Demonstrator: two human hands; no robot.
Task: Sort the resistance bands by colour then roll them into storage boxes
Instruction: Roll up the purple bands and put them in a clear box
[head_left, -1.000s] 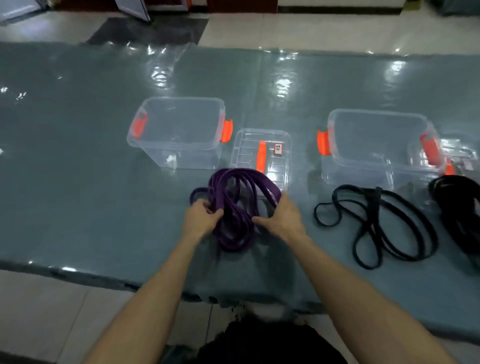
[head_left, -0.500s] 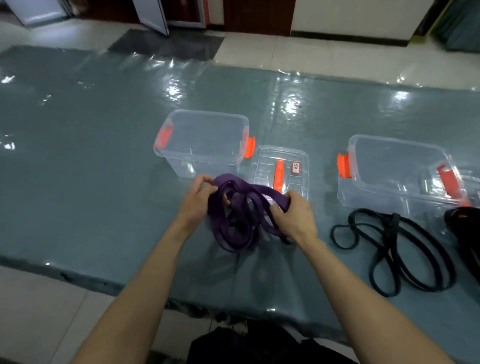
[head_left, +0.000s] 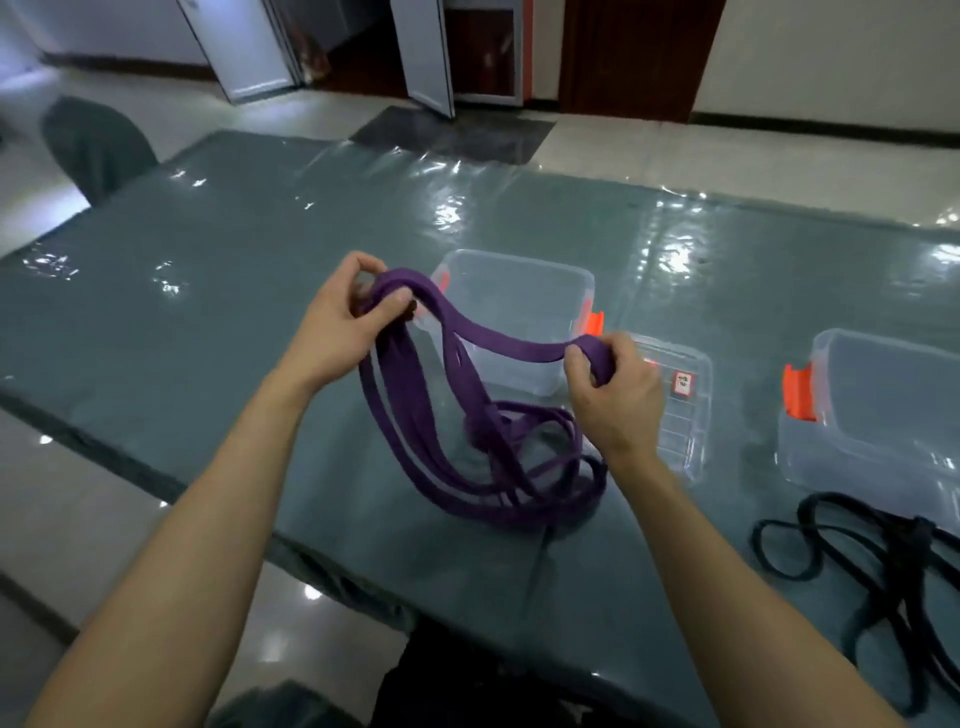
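While the grey-green plastic-covered table (head_left: 208, 322) carries two clear plastic storage boxes with orange latches (head_left: 519, 312) (head_left: 883, 410) toward its far and right edges, the purple resistance bands (head_left: 467, 457) hang near the front edge, black bands (head_left: 883, 561) lying rightward. Left hand (head_left: 337, 332) and right hand (head_left: 613, 395) both pinch one purple strap.
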